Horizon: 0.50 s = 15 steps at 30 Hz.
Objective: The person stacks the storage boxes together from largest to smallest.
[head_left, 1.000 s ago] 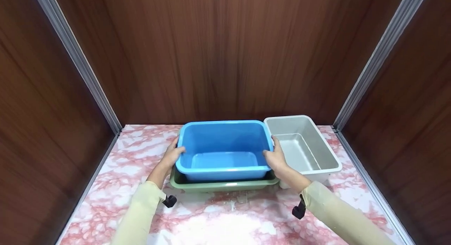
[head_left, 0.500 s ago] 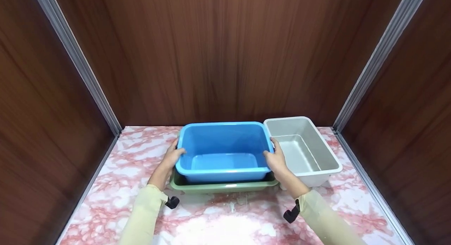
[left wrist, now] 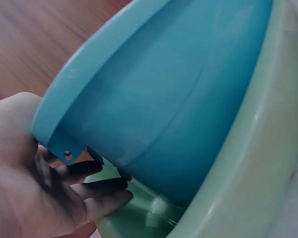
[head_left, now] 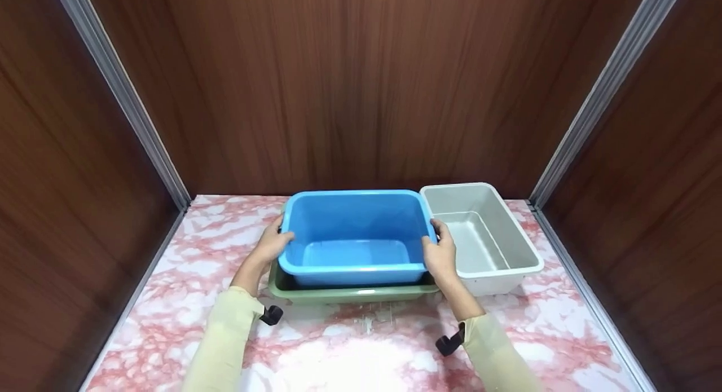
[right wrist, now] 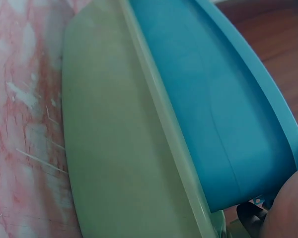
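A blue plastic basin (head_left: 355, 254) sits partly inside a green basin (head_left: 361, 294), its rim standing above the green one. My left hand (head_left: 271, 246) grips the blue rim at the left end, thumb over the edge. In the left wrist view the fingers (left wrist: 104, 203) of that hand curl beneath the rim beside a small holed tab (left wrist: 68, 154). At the opposite end my right hand (head_left: 441, 255) holds the rim the same way, thumb on the inner side. Only a small part of the right hand (right wrist: 288, 210) shows in the right wrist view.
A light grey basin (head_left: 479, 245) stands close against the right side of the green one. Brown wood-grain panels (head_left: 361, 87) rise behind and at both sides. The table (head_left: 197, 324) has a pink and white marbled top.
Both hands keep hold of the blue basin, which stays in nearly the same place. The right forearm has swung inward to the left. The whole view has shifted slightly.
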Each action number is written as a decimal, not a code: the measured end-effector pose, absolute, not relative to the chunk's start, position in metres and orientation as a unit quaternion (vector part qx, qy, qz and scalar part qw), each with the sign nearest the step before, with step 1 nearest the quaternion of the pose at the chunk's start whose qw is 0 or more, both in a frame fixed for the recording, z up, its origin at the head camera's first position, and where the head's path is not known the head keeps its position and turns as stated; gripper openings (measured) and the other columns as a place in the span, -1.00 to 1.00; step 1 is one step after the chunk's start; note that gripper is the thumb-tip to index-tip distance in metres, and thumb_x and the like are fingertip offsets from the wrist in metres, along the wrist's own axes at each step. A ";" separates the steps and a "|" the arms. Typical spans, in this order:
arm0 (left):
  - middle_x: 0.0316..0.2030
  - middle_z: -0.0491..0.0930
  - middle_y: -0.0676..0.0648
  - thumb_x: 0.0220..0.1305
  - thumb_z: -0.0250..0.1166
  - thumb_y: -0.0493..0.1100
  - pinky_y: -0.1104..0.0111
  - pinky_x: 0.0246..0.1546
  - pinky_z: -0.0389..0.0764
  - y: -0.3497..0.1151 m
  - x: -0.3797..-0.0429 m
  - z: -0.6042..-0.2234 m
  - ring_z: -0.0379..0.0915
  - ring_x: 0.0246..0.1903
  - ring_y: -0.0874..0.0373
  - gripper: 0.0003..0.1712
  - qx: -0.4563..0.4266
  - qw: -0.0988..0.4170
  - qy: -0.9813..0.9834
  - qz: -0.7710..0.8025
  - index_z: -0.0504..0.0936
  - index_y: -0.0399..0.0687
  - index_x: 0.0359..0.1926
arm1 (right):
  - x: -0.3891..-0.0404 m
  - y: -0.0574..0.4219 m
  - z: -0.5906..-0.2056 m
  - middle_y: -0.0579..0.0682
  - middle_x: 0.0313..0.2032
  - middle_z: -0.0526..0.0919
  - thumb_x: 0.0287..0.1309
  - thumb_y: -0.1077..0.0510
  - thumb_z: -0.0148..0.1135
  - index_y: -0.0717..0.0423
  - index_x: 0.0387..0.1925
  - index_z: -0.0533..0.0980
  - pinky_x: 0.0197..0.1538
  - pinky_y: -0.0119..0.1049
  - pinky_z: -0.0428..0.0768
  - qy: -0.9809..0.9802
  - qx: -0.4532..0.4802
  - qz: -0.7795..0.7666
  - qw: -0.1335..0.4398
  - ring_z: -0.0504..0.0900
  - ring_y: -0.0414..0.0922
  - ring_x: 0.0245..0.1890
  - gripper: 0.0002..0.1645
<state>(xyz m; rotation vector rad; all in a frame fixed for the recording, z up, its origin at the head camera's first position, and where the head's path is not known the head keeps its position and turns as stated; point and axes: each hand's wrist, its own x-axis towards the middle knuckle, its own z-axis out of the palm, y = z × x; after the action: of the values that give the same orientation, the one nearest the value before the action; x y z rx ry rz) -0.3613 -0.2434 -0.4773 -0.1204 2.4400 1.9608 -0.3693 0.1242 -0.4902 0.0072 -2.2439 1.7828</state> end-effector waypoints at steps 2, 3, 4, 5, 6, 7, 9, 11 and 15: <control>0.40 0.11 -0.30 0.15 0.05 -0.35 -0.05 0.15 0.35 -0.243 -0.360 -0.474 0.24 0.20 -0.18 -0.08 -0.041 0.015 0.771 0.635 -0.05 -0.05 0.53 | -0.369 0.123 -0.491 0.25 0.29 0.32 0.25 0.34 -0.04 0.27 0.37 0.22 0.28 0.00 0.25 -0.774 0.001 0.618 0.139 0.28 0.11 0.28 -0.37; 0.40 0.10 -0.30 0.14 0.05 -0.36 -0.07 0.14 0.36 -0.241 -0.360 -0.473 0.23 0.21 -0.20 -0.07 -0.043 0.019 0.766 0.641 -0.06 -0.05 0.54 | -0.369 0.122 -0.492 0.26 0.29 0.31 0.26 0.33 -0.04 0.28 0.38 0.21 0.28 0.00 0.25 -0.774 0.000 0.619 0.138 0.28 0.11 0.29 -0.37; 0.40 0.10 -0.31 0.14 0.05 -0.37 -0.07 0.13 0.36 -0.240 -0.359 -0.473 0.23 0.21 -0.21 -0.07 -0.044 0.021 0.765 0.643 -0.07 -0.07 0.53 | -0.369 0.122 -0.492 0.26 0.30 0.31 0.27 0.33 -0.04 0.29 0.38 0.20 0.29 0.00 0.24 -0.773 -0.003 0.619 0.137 0.27 0.11 0.30 -0.36; 0.40 0.10 -0.31 0.15 0.04 -0.38 -0.06 0.13 0.37 -0.238 -0.359 -0.472 0.23 0.22 -0.21 -0.08 -0.047 0.018 0.768 0.639 -0.07 -0.08 0.53 | -0.368 0.123 -0.492 0.27 0.30 0.30 0.27 0.33 -0.04 0.30 0.38 0.19 0.29 0.00 0.24 -0.773 -0.003 0.620 0.135 0.26 0.12 0.30 -0.36; 0.39 0.11 -0.31 0.16 0.03 -0.40 -0.04 0.14 0.36 -0.236 -0.359 -0.472 0.21 0.23 -0.20 -0.09 -0.049 0.013 0.774 0.631 -0.07 -0.10 0.53 | -0.368 0.123 -0.492 0.27 0.31 0.29 0.28 0.32 -0.04 0.29 0.39 0.19 0.30 -0.01 0.23 -0.774 -0.003 0.619 0.133 0.25 0.12 0.31 -0.36; 0.39 0.13 -0.32 0.16 0.02 -0.42 -0.03 0.14 0.36 -0.234 -0.359 -0.472 0.20 0.24 -0.20 -0.11 -0.051 0.004 0.782 0.621 -0.05 -0.13 0.52 | -0.368 0.123 -0.492 0.27 0.32 0.28 0.28 0.32 -0.05 0.29 0.40 0.18 0.30 0.00 0.22 -0.777 -0.002 0.616 0.131 0.24 0.12 0.32 -0.35; 0.36 0.17 -0.35 0.16 -0.02 -0.47 -0.01 0.16 0.35 -0.231 -0.359 -0.472 0.20 0.25 -0.19 -0.15 -0.057 -0.016 0.803 0.594 -0.02 -0.20 0.50 | -0.369 0.124 -0.492 0.27 0.34 0.26 0.28 0.31 -0.06 0.29 0.40 0.17 0.32 0.01 0.20 -0.784 0.004 0.608 0.126 0.22 0.12 0.33 -0.34; 0.34 0.20 -0.35 0.17 -0.05 -0.49 0.00 0.18 0.33 -0.229 -0.360 -0.471 0.18 0.27 -0.18 -0.18 -0.066 -0.030 0.820 0.567 0.01 -0.22 0.48 | -0.369 0.124 -0.492 0.26 0.35 0.25 0.27 0.31 -0.07 0.28 0.41 0.16 0.32 0.01 0.18 -0.791 0.011 0.599 0.125 0.21 0.13 0.34 -0.34; 0.32 0.22 -0.36 0.18 -0.07 -0.50 -0.02 0.18 0.32 -0.227 -0.360 -0.471 0.18 0.27 -0.22 -0.21 -0.078 -0.034 0.824 0.560 0.04 -0.22 0.47 | -0.369 0.124 -0.493 0.27 0.34 0.27 0.26 0.31 -0.07 0.29 0.41 0.16 0.30 0.03 0.21 -0.801 0.022 0.584 0.134 0.24 0.15 0.32 -0.33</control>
<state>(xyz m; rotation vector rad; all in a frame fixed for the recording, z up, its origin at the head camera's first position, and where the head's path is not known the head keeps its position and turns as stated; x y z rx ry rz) -0.3596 -0.2274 -0.4712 -0.2492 2.6463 1.7999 -0.3687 0.1242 -0.4927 0.0639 -2.3211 1.6917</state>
